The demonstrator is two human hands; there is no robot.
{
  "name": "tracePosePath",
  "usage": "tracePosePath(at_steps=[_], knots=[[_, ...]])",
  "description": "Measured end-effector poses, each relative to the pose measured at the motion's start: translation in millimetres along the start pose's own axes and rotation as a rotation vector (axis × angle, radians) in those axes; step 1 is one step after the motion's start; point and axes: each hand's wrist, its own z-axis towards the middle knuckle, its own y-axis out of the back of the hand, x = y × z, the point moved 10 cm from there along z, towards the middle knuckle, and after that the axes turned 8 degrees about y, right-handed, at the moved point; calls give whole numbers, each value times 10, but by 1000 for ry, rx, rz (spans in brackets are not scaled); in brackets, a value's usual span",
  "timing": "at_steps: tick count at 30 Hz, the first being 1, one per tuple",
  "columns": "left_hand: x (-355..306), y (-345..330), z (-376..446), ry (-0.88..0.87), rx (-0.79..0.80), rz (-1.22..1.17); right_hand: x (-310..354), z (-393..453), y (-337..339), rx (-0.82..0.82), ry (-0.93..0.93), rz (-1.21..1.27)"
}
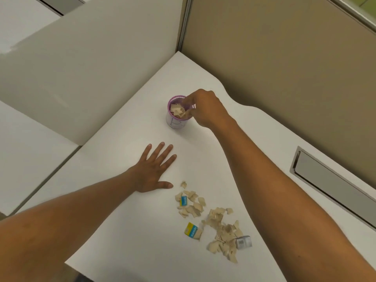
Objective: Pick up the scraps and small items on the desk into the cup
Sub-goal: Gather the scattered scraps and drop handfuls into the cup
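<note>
Purple cup (176,119) at frame centre, right hand (205,109) over its rim, fingers bunched together — left hand (151,171) flat, fingers spread; scraps (221,231) lower right.

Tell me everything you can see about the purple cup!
The cup is a small round holder with a purple rim and a pale side bearing a faint drawn mark. It stands upright on the white desk, toward the far corner. Beige scraps already fill much of it. The right hand hovers over its rim, fingers blurred at the opening.
</note>
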Motion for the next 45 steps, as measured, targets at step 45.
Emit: tracePosePath(at_steps=[45], knots=[[-1961, 335, -273, -175, 37, -44, -1257, -3011, -1817, -177, -380, 73]])
